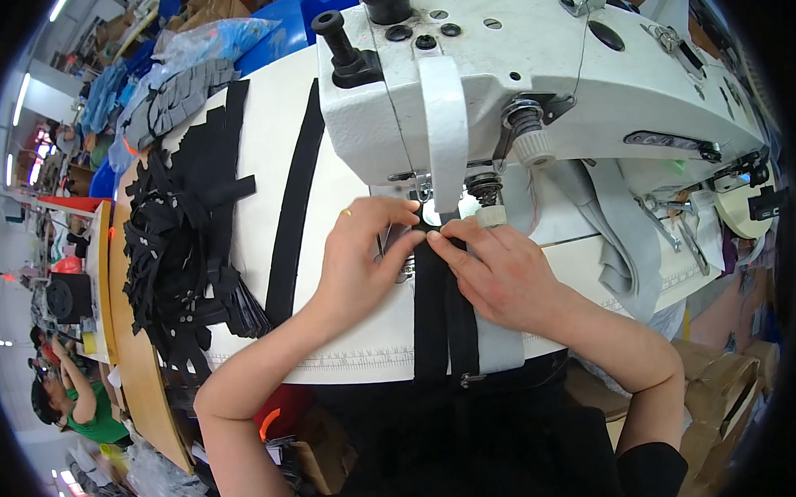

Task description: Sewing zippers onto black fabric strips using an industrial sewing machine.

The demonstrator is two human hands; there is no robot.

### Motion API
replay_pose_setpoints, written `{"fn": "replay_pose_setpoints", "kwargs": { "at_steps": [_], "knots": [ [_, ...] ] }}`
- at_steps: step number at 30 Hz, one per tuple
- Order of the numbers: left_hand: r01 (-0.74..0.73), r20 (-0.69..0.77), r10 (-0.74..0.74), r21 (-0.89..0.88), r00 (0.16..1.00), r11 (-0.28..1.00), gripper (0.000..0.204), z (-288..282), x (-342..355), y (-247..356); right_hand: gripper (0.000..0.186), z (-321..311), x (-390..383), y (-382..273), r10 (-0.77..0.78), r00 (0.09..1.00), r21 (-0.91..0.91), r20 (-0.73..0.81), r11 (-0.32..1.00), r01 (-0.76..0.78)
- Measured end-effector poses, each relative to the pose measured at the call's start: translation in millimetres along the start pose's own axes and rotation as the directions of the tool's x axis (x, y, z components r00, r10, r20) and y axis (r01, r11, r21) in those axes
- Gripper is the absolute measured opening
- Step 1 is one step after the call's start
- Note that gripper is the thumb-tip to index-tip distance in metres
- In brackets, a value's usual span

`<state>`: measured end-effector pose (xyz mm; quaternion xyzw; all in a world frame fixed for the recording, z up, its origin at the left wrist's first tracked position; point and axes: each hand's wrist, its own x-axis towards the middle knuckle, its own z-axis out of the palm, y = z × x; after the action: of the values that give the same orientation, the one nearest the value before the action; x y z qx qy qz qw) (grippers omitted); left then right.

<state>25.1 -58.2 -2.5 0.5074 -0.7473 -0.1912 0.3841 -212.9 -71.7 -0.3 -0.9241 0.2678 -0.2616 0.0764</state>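
Note:
A white industrial sewing machine (544, 70) fills the upper right, its needle area (425, 190) lit. Just in front of it my left hand (363, 256) pinches the upper end of a black strip (430, 337), thumb and fingers close together. My right hand (493, 274) is beside it, fingertips gathered on that strip and nearly touching the left thumb. The strip runs toward me over a light grey fabric piece (500, 348), with a metal zipper pull (468, 379) at the near edge. The exact point under the fingertips is hidden.
A pile of black cut pieces (166, 249) and another black strip (294, 201) lie left on the white tabletop (341, 360). Folded grey fabric (622, 247) and metal tools (679, 228) are at right; grey cloth (175, 105) is behind the pile. A co-worker in green (94, 413) is at lower left.

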Motion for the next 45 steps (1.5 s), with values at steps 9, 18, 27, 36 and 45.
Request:
{"fn": "replay_pose_setpoints", "kwargs": {
  "at_steps": [9, 18, 27, 36, 45],
  "knots": [
    [-0.07, 0.113, 0.039, 0.287, 0.993, 0.955, 0.054, -2, -19, 18, 0.054, 1, -2, 1, -0.015, 0.999, -0.013, -0.043, 1.0, 0.014],
    [-0.045, 0.075, 0.02, 0.344, 0.997, 0.938, 0.058, 4, -16, 16, 0.053, 1, -2, 0, 0.002, 0.999, -0.014, -0.046, 1.0, -0.002],
    [-0.052, 0.083, 0.024, 0.36, 0.996, 0.932, 0.06, 3, -14, 16, 0.051, 0, -2, 2, 0.006, 0.999, 0.003, -0.039, 1.0, -0.006],
    [-0.055, 0.062, 0.034, 0.371, 0.997, 0.927, 0.061, 7, -14, 17, 0.042, -1, 0, 2, 0.008, 0.995, 0.041, -0.103, 0.999, -0.004],
    [0.032, 0.141, -0.053, 0.15, 0.989, 0.988, 0.037, -4, -20, 5, 0.021, 0, -2, 6, 0.066, 0.978, 0.094, -0.196, 0.994, -0.049]
  ]
}}
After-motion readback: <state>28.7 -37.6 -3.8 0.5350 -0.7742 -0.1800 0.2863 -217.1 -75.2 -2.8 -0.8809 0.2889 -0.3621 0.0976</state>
